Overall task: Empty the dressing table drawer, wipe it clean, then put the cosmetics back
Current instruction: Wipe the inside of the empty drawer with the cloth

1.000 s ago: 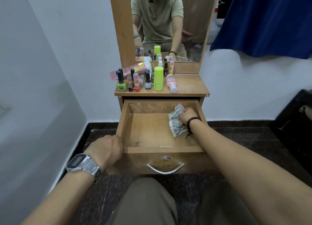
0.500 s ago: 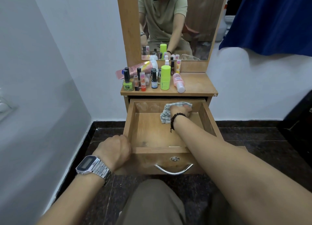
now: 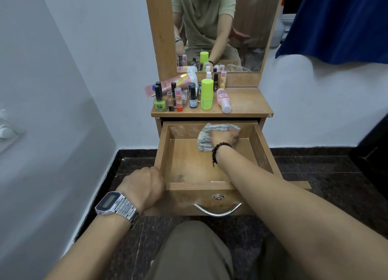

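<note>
Pressing cloth (image 3: 206, 140) against drawer (image 3: 263, 151) back, right hand (image 3: 225, 137) reaches in.

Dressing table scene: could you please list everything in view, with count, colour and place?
drawer: one, wooden, pulled open, holding only the cloth
cloth: one, pale striped, at the drawer's back wall
cosmetics: a cluster of many, mixed colours, on the tabletop
green stick: one, lime, upright
pink tube: one, lying down
mirror: one, wood-framed, above
curtain: one, dark blue, upper right
left hand: grips the drawer's front left corner; silver watch
right hand: grips the cloth; bead bracelet
</note>
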